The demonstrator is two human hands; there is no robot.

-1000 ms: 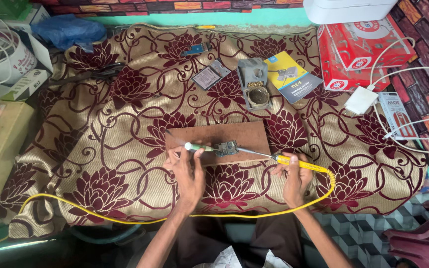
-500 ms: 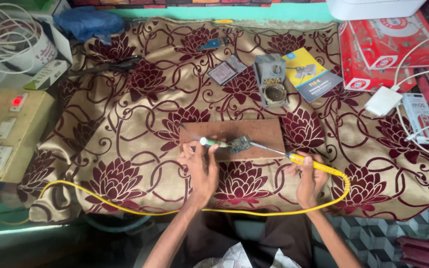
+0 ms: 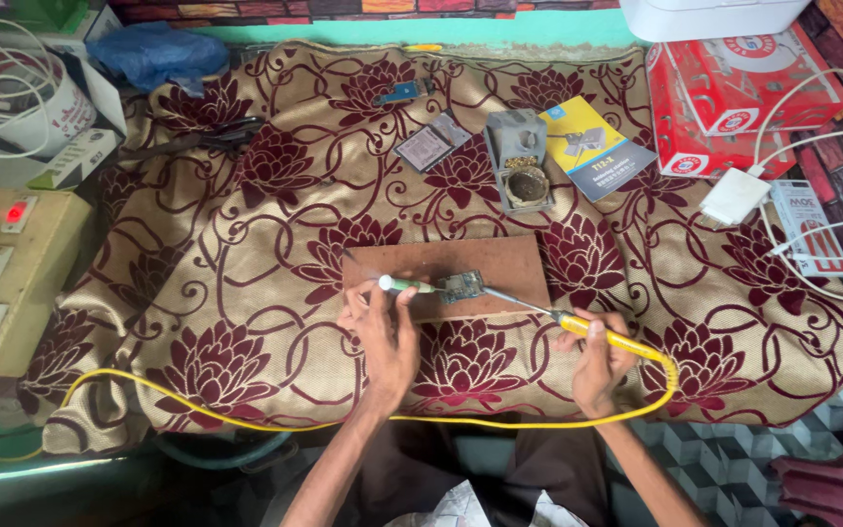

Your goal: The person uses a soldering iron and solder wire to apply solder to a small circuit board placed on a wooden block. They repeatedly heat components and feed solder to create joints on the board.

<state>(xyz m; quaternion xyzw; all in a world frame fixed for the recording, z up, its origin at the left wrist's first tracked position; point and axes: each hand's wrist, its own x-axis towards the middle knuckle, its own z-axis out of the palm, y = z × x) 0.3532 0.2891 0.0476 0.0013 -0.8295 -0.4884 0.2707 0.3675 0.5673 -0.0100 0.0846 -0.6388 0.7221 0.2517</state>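
Small green circuit board (image 3: pixel 461 286), lying on brown wooden slab (image 3: pixel 446 265) over floral gold-and-maroon cloth (image 3: pixel 246 244). Left hand (image 3: pixel 382 332), fingers pinched on thin green-tipped rod (image 3: pixel 404 284) beside board. Right hand (image 3: pixel 599 359), fingers wrapped round yellow-handled soldering iron (image 3: pixel 578 324), tip touching board. Compared with a second before, held much the same; contact kept, joint work apparently under way. Grey iron stand (image 3: pixel 519 171) behind slab.

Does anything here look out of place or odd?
Mostly no. One oddity: the yellow cord of the soldering iron hangs over the cloth's front edge in a long loop.
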